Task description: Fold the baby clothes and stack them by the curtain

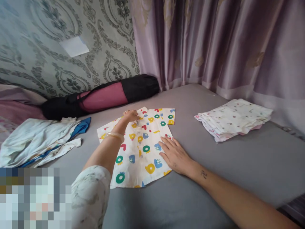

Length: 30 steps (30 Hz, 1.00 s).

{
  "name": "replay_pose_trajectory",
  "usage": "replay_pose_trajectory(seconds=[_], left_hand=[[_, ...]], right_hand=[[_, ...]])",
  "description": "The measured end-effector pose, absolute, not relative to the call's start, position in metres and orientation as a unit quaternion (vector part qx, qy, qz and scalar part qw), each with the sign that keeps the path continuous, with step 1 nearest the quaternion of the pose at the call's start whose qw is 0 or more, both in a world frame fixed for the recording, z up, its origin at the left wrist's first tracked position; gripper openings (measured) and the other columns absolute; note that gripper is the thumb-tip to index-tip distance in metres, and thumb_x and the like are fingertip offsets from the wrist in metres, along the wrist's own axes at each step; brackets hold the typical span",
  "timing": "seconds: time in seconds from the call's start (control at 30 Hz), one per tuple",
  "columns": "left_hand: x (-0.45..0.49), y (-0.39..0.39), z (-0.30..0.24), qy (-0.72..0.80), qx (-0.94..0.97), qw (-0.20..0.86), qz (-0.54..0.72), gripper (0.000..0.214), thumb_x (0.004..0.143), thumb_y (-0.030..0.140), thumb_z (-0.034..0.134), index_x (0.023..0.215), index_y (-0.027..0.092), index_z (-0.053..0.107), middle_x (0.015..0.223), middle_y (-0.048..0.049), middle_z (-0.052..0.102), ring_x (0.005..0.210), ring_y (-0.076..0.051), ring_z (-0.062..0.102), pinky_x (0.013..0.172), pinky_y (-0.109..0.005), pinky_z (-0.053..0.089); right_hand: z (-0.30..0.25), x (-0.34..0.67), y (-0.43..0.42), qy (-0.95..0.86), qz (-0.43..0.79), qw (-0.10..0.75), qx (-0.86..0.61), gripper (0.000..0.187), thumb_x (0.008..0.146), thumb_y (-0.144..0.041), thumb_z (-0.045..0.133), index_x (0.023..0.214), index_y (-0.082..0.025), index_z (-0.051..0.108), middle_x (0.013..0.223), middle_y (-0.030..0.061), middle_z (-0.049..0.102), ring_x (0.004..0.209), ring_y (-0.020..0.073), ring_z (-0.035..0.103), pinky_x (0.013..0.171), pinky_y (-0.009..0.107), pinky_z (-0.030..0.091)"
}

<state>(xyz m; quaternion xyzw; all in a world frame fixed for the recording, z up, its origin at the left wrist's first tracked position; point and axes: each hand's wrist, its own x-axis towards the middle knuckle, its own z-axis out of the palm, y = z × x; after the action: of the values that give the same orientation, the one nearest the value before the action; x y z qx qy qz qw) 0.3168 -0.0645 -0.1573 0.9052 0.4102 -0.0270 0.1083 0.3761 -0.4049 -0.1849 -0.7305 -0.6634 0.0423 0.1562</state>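
Note:
A small white short-sleeved shirt (137, 149), printed with red, yellow, green and blue letters, is spread out on the grey bed sheet with its collar pointing away from me. My left hand (131, 116) reaches across it to the collar area, fingers curled together on the fabric; the fingertips are partly hidden. A pale bangle (114, 136) circles that wrist. My right hand (176, 156) lies flat and open, its fingers over the shirt's right side edge.
A stack of folded white printed clothes (234, 119) sits to the right. Rumpled white and blue clothes (39, 138) lie on the left. Behind the shirt stretches a long pink and black bag (102, 97) against the patterned wall. Purple curtains (197, 41) hang at the back right.

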Motion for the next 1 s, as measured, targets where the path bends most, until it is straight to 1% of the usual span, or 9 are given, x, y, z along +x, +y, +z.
replay_pose_trajectory(seconds=[0.17,0.33,0.43,0.5,0.57,0.67,0.77,0.9,1.0], left_hand=[[0.324,-0.052,-0.152,0.398,0.909,0.081,-0.095,0.018,0.073,0.034,0.068,0.088,0.024,0.070,0.099,-0.0074,0.069,0.109,-0.031,0.054,0.095,-0.047,0.032],[0.322,-0.047,-0.158,0.385,0.920,0.036,-0.068,0.014,0.080,0.030,0.061,0.089,0.025,0.070,0.107,-0.0056,0.068,0.116,-0.031,0.049,0.096,-0.044,0.031],[0.324,-0.055,-0.159,0.401,0.912,0.028,-0.076,0.020,0.082,0.029,0.058,0.099,0.024,0.068,0.114,-0.0082,0.066,0.118,-0.033,0.047,0.095,-0.044,0.032],[0.327,-0.067,-0.157,0.407,0.911,0.002,-0.067,0.030,0.080,0.025,0.060,0.109,0.021,0.064,0.120,-0.0128,0.062,0.119,-0.035,0.046,0.094,-0.045,0.033],[0.332,-0.082,-0.156,0.392,0.919,-0.034,-0.012,0.041,0.079,0.019,0.057,0.120,0.017,0.058,0.125,-0.0163,0.058,0.119,-0.034,0.046,0.093,-0.045,0.034],[0.340,-0.102,-0.163,0.307,0.947,-0.046,0.079,0.044,0.083,0.012,0.045,0.126,0.019,0.054,0.129,-0.0134,0.056,0.120,-0.029,0.047,0.096,-0.043,0.034],[0.345,-0.109,-0.180,0.223,0.972,-0.005,0.070,0.042,0.092,0.019,0.034,0.130,0.022,0.051,0.139,-0.0093,0.052,0.132,-0.025,0.039,0.107,-0.044,0.026],[0.348,-0.102,-0.201,0.277,0.960,0.046,0.025,0.051,0.099,0.036,0.019,0.144,0.021,0.036,0.155,-0.0092,0.031,0.143,-0.026,0.023,0.113,-0.051,0.016],[0.349,-0.097,-0.203,0.289,0.956,0.056,-0.001,0.053,0.099,0.039,0.015,0.147,0.023,0.030,0.157,-0.0077,0.025,0.145,-0.026,0.018,0.114,-0.053,0.015]], right_hand=[[-0.185,0.375,-0.405,-0.659,0.038,0.158,-0.734,0.047,0.099,-0.034,0.036,0.138,-0.012,0.049,0.150,0.0148,0.037,0.141,0.0269,0.030,0.116,0.047,0.023],[-0.186,0.374,-0.405,-0.655,0.040,0.157,-0.738,0.047,0.098,-0.034,0.037,0.139,-0.012,0.048,0.151,0.0140,0.037,0.141,0.0267,0.028,0.116,0.047,0.022],[-0.187,0.374,-0.405,-0.655,0.040,0.157,-0.738,0.048,0.099,-0.034,0.037,0.140,-0.012,0.046,0.151,0.0141,0.036,0.142,0.0269,0.027,0.116,0.047,0.022],[-0.188,0.374,-0.405,-0.654,0.041,0.160,-0.738,0.048,0.099,-0.034,0.036,0.139,-0.012,0.047,0.151,0.0144,0.036,0.142,0.0271,0.027,0.116,0.047,0.021],[-0.188,0.374,-0.405,-0.654,0.043,0.165,-0.737,0.047,0.099,-0.035,0.037,0.139,-0.012,0.048,0.151,0.0146,0.036,0.142,0.0271,0.028,0.116,0.048,0.022],[-0.188,0.374,-0.405,-0.656,0.042,0.169,-0.734,0.047,0.098,-0.035,0.037,0.139,-0.013,0.048,0.151,0.0148,0.036,0.142,0.0273,0.027,0.116,0.048,0.022],[-0.189,0.375,-0.406,-0.656,0.043,0.168,-0.734,0.048,0.098,-0.035,0.037,0.140,-0.013,0.047,0.152,0.0150,0.035,0.142,0.0277,0.027,0.116,0.048,0.021],[-0.192,0.375,-0.406,-0.655,0.046,0.174,-0.734,0.049,0.098,-0.036,0.037,0.140,-0.012,0.046,0.152,0.0157,0.034,0.142,0.0275,0.027,0.116,0.048,0.020],[-0.195,0.375,-0.405,-0.654,0.048,0.181,-0.733,0.049,0.098,-0.036,0.038,0.140,-0.012,0.045,0.152,0.0153,0.035,0.143,0.0279,0.024,0.116,0.049,0.020]])
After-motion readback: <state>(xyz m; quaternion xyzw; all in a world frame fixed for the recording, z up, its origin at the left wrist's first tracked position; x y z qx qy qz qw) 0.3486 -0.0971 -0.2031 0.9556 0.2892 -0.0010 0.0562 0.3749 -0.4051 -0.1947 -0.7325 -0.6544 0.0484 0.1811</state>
